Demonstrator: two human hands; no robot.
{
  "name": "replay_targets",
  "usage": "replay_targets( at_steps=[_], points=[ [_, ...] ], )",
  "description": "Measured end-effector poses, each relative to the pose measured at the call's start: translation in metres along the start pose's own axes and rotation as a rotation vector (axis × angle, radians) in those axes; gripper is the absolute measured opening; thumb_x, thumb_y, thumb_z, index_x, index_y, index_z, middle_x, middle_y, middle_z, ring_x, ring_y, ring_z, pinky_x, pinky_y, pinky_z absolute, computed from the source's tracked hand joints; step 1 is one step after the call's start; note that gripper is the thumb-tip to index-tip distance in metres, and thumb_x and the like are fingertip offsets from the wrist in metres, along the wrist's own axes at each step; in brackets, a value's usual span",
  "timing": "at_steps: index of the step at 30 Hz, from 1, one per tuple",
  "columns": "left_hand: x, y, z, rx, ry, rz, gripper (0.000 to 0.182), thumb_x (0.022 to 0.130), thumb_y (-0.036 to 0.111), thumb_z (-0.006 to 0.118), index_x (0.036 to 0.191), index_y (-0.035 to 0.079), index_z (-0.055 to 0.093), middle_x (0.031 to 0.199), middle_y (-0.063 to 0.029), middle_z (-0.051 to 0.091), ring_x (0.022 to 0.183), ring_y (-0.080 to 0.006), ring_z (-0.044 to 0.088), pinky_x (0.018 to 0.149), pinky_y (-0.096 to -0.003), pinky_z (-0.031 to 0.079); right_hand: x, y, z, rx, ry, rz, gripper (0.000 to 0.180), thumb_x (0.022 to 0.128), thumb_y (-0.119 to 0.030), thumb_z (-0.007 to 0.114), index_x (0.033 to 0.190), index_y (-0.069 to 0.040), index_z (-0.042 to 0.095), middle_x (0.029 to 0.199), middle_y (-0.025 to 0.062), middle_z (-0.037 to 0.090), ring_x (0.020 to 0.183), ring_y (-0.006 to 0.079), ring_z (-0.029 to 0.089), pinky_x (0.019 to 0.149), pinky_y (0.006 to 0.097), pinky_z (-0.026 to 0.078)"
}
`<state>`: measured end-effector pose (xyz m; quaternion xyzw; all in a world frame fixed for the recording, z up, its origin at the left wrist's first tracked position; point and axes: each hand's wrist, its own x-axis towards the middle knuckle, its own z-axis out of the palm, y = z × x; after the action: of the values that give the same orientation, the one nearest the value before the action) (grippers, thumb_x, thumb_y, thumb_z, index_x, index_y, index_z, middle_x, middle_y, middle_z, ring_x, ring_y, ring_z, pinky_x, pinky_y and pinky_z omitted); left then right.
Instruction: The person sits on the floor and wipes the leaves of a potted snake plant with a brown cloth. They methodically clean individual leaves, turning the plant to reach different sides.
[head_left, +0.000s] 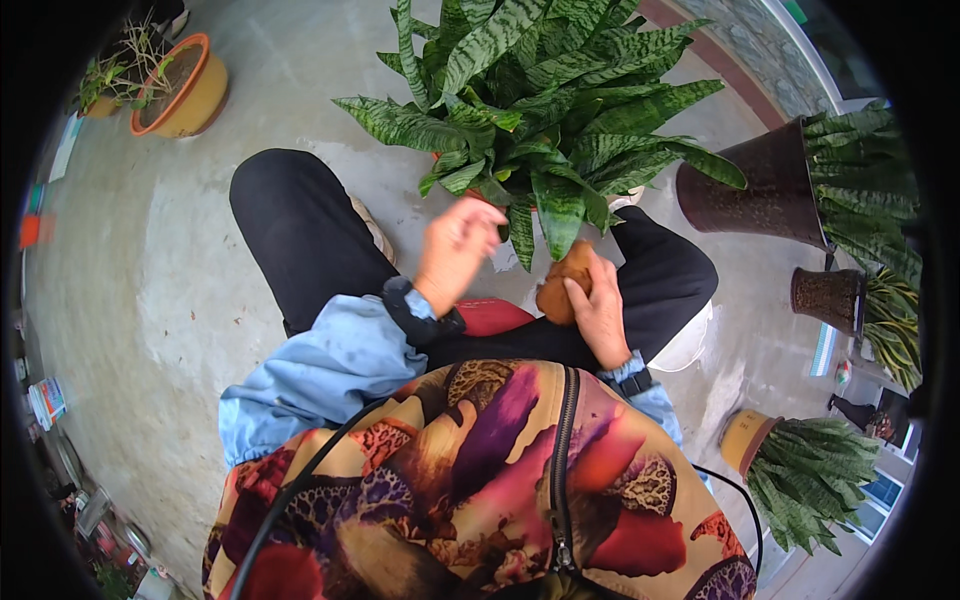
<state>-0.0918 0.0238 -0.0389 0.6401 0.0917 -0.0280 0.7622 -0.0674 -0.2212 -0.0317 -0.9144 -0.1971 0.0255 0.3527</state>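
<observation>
In front of me stands a large potted snake plant (555, 112), its broad green leaves with pale bands spreading over most of its pot. Only a bit of the pot's orange rim (487, 196) shows beneath the leaves. My left hand (459, 251) is beside that rim, blurred, with its fingers curled; whether anything is pinched in them cannot be told. A crumpled brown cloth (562, 289) is in my right hand (602, 304), just below a drooping leaf. Both hands are between my spread knees, over a red seat-like object (491, 316).
Tall dark pot (739, 184), smaller dark pot (825, 300) and yellow pot (746, 442), all with plants, stand along the right. A yellow pot with an orange rim (191, 94) sits upper left on the concrete floor (165, 300). A black cable (739, 487) hangs at my side.
</observation>
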Motion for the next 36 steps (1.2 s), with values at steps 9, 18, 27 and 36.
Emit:
replay_targets(
  at_steps=[9,18,27,36],
  points=[
    [0.042,-0.037,0.006,-0.152,-0.123,-0.439,0.046,0.096,0.03,0.056,0.135,0.007,0.049,0.117,-0.0011,0.059,0.098,-0.0112,0.054,0.085,-0.0278,0.043,0.055,0.008,0.061,-0.099,-0.086,-0.196,0.04,0.087,-0.006,0.058,0.126,-0.003,0.051,0.113,0.0228,0.059,0.102,0.0413,0.058,0.089,0.0447,0.047],
    [0.049,-0.055,0.01,-0.474,-0.201,-0.573,0.045,0.09,0.013,0.053,0.134,0.011,0.047,0.124,0.005,0.054,0.091,-0.0046,0.046,0.074,-0.0241,0.037,0.08,0.015,0.087,-0.589,-0.076,-0.191,0.035,0.092,-0.012,0.052,0.124,-0.001,0.057,0.114,0.0155,0.064,0.106,0.0303,0.061,0.093,0.0384,0.048],
    [0.041,-0.062,0.007,-0.618,-0.253,-0.486,0.062,0.079,-0.006,0.048,0.139,0.007,0.041,0.125,-0.0013,0.054,0.108,-0.0116,0.051,0.082,-0.0253,0.042,0.068,-0.001,0.075,-0.084,-0.019,-0.281,0.046,0.082,-0.002,0.057,0.128,-0.004,0.053,0.12,0.0208,0.059,0.109,0.0387,0.057,0.094,0.0455,0.044],
    [0.04,-0.065,0.008,-0.536,-0.226,-0.432,0.06,0.079,-0.006,0.049,0.136,0.01,0.043,0.113,0.0014,0.055,0.086,-0.0078,0.048,0.068,-0.0226,0.038,0.083,0.017,0.07,-0.136,-0.156,-0.264,0.037,0.086,0.0,0.058,0.123,-0.004,0.057,0.116,0.0153,0.061,0.107,0.0332,0.058,0.091,0.0408,0.047]
  ],
)
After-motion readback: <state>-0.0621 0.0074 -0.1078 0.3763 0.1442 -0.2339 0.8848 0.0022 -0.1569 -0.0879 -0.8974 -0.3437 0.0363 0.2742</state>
